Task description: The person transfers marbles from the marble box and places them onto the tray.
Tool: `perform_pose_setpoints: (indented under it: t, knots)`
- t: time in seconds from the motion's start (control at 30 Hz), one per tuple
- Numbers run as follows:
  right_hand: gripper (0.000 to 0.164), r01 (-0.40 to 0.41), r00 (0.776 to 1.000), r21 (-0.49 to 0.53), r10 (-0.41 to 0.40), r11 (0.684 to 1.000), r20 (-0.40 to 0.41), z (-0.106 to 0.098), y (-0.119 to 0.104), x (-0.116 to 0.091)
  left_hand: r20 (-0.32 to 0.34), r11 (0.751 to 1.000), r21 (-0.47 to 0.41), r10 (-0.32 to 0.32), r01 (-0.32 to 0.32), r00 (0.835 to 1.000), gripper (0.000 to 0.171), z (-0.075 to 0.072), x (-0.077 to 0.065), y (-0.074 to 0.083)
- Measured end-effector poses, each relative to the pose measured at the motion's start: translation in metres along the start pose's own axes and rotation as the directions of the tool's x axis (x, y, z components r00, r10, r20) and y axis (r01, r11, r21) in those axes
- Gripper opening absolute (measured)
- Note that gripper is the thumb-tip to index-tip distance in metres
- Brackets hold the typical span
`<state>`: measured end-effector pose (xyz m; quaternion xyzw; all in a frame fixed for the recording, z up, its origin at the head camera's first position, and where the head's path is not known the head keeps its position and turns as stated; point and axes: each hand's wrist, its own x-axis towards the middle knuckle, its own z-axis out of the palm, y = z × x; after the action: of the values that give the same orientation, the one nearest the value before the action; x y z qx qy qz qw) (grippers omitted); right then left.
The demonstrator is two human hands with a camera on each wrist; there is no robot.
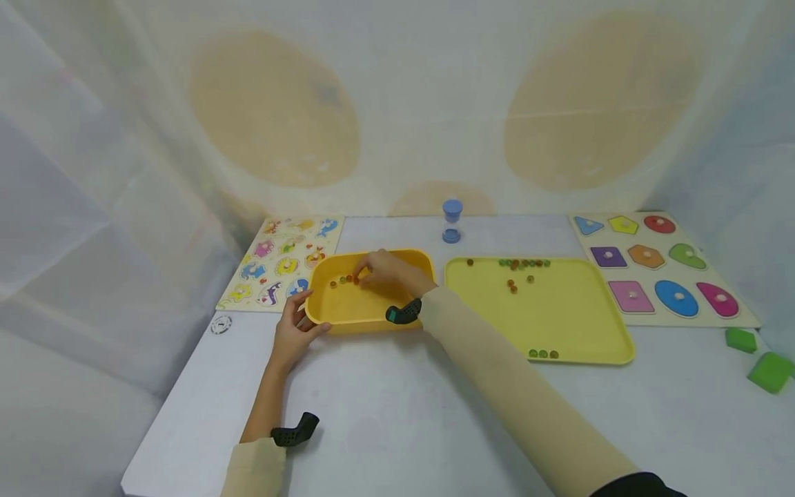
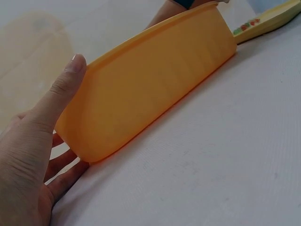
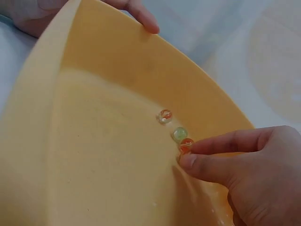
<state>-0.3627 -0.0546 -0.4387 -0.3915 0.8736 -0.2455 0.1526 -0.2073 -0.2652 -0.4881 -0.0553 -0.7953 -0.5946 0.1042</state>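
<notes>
An orange-yellow plastic tub (image 1: 354, 322) stands on the table, left of the middle. My left hand (image 1: 295, 334) grips its left end, the thumb (image 2: 70, 77) at the rim and the other fingers round the corner. Inside the tub, my right hand (image 3: 263, 172) pinches an orange-streaked glass marble (image 3: 186, 144) between thumb and forefinger. Close beside that marble lie a green marble (image 3: 180, 134) and a clear one with an orange swirl (image 3: 165, 116), in a row along the tub's far wall. The right hand's other fingers are partly hidden.
Right of the tub lies a yellow tray (image 1: 577, 314) with several marbles (image 1: 524, 264). A blue sand timer (image 1: 452, 221) stands behind. Puzzle boards lie left (image 1: 251, 269) and right (image 1: 646, 257). Green blocks (image 1: 771, 373) are at the right edge.
</notes>
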Motion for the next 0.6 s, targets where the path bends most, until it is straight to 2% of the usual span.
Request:
perform_pose_setpoints:
  t: [0.17, 0.33, 0.43, 0.6]
  knots:
    - [0.013, 0.045, 0.999, -0.032, -0.045, 0.998, -0.005, 0.0, 0.001, -0.001, -0.001, 1.0, -0.01, -0.006, 0.006, 1.0, 0.072, 0.001, 0.0, 0.0]
    - [0.018, 0.14, 0.984, 0.023, -0.137, 0.99, -0.112, -0.022, -0.002, -0.022, -0.002, 1.0, -0.002, -0.013, 0.013, 1.0, 0.073, 0.001, 0.0, 0.0]
    - [0.019, 0.186, 0.968, 0.039, -0.177, 0.982, -0.176, -0.044, 0.004, -0.053, 0.002, 1.0, -0.009, -0.01, 0.01, 1.0, 0.073, 0.0, 0.0, -0.001]
    - [0.017, 0.159, 0.961, 0.048, -0.144, 0.986, -0.238, -0.069, 0.034, -0.126, 0.008, 0.999, -0.037, -0.003, 0.004, 1.0, 0.074, -0.001, 0.001, -0.001]
